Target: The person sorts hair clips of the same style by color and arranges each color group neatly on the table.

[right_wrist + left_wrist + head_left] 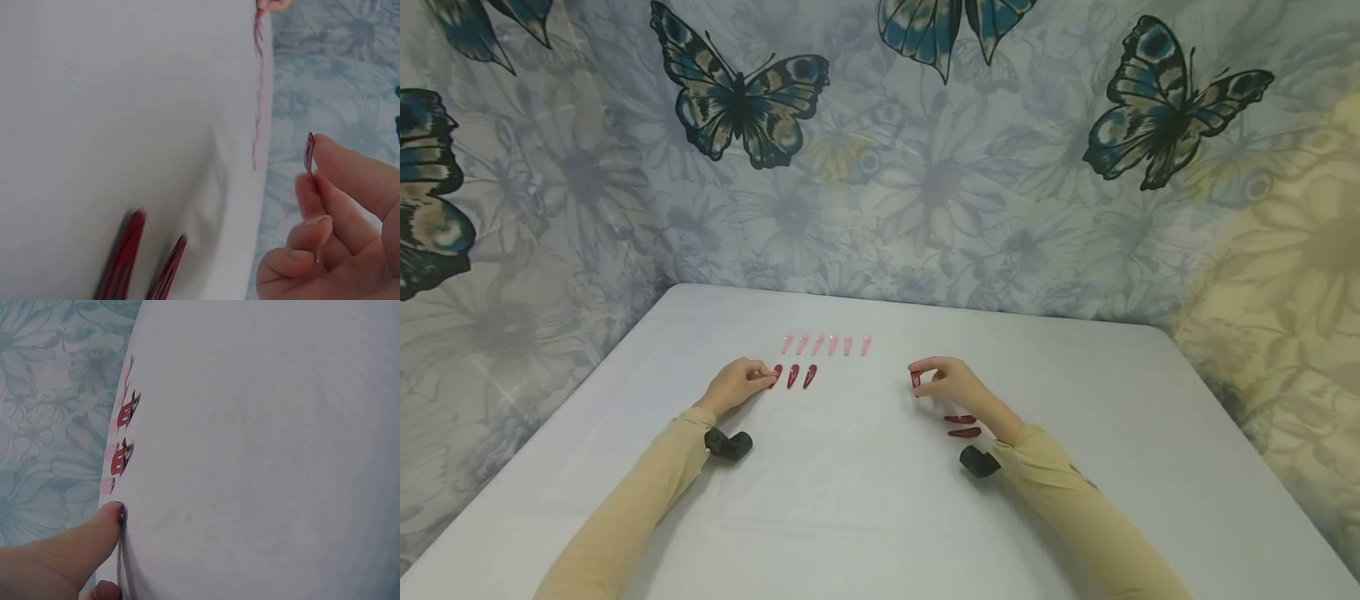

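In the head view, my left hand (735, 387) is at the left end of a short row of dark red snap hair clips, with thumb and fingertip pinching the leftmost red clip (777, 372) on the table. Beside it lie two more red clips, one in the middle (793, 377) and one to the right (809, 377). My right hand (953, 382) holds another red snap hair clip (915, 379) upright between thumb and fingers, above the table; the right wrist view shows this held clip (309, 152) edge-on. Below the right hand lie two red clips (964, 432), side by side.
Behind the red row stands a row of several pink snap hair clips (832, 344), evenly spaced. Everything lies on a white table (850, 500). A wall covering with butterflies (940, 183) rises right behind the table's far edge.
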Motion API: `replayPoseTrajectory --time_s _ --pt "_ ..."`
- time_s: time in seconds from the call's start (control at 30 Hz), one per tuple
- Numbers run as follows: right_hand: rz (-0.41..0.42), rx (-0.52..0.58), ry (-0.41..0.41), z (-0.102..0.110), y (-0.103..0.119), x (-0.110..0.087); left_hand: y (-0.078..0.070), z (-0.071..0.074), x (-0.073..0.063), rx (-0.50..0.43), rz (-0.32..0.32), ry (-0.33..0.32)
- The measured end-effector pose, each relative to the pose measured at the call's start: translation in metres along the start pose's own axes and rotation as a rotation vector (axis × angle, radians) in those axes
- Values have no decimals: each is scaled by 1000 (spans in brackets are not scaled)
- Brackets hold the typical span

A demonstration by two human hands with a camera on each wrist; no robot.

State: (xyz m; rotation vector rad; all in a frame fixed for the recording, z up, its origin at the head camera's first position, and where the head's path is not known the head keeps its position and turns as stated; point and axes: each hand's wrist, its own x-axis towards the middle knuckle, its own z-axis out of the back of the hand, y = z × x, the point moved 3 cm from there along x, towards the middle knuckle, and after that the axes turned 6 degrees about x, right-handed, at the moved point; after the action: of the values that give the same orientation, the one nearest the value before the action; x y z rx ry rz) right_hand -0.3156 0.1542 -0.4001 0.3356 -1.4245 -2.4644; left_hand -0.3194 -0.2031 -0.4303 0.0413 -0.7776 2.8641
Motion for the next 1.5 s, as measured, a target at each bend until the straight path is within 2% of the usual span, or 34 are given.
replayPoseTrajectory --time_s 0.2,0.43,0.73,0.97,1.17,1.5 --pt "-25 26 36 -18 12 10 1 -1 -5 6 17 28" --pt "-5 52 47 -40 29 29 4 7 -3 39 26 11" --pt "-68 125 10 -58 23 52 1 10 -2 31 32 25" --pt "-40 125 8 -75 25 64 4 11 -1 26 37 17" --pt "-46 110 -38 -86 24 68 5 7 1 32 26 32" --pt "-10 75 -100 -105 29 75 4 4 5 22 23 31"
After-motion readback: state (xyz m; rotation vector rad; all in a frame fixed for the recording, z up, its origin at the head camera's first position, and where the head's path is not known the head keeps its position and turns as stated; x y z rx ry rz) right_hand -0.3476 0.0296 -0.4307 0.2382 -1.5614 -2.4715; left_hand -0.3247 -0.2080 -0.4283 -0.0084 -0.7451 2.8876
